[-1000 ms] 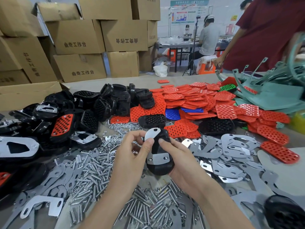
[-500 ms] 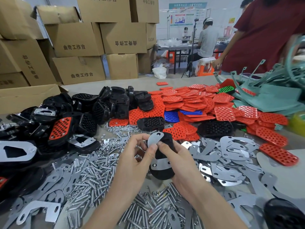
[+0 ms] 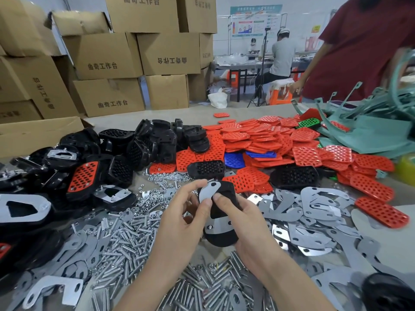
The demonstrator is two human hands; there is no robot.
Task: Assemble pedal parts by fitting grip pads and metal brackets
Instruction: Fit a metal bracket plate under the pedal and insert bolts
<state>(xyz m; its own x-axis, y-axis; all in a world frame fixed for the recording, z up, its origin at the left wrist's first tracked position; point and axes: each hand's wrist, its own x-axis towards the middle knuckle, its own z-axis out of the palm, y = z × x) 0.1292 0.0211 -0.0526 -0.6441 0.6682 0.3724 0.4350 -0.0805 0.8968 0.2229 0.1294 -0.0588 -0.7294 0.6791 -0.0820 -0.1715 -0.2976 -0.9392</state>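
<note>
left hand point(image 3: 184, 212) pinches a curved metal bracket point(image 3: 210, 190) against the far end of a black pedal body point(image 3: 226, 196): thumb on the bracket's near end, index finger curled over its far edge. right hand point(image 3: 247, 221) grips the same pedal body from the other side, fingers wrapped under it, thumb tip on the bracket's near end and touching the left thumb. the pedal body is held off the table point(image 3: 157, 117) between both hands, long axis pointing away from the person. a second bracket plate point(image 3: 219, 226) lies across its near half, with a small fastener head showing at its left end. under and left of the left hand is a loose pile of bolts point(image 3: 125, 239), and just beyond that hand a scatter of nuts point(image 3: 161, 176). right of the right hand is a heap of flat metal brackets point(image 3: 314, 209). beyond both hands lies a pile of orange grip pads point(image 3: 258, 138), with a blue pad point(image 3: 234, 160) in it and a green pad point(image 3: 308, 123) at its far right. far left of the left hand is a heap of black pedal bodies point(image 3: 146, 142), one with an orange pad fitted point(image 3: 84, 176). behind those are stacked cardboard boxes point(image 3: 107, 55). far right of the right hand are teal frames point(image 3: 370, 131) and a person in a dark red shirt point(image 3: 359, 41) standing at the table edge.
</note>
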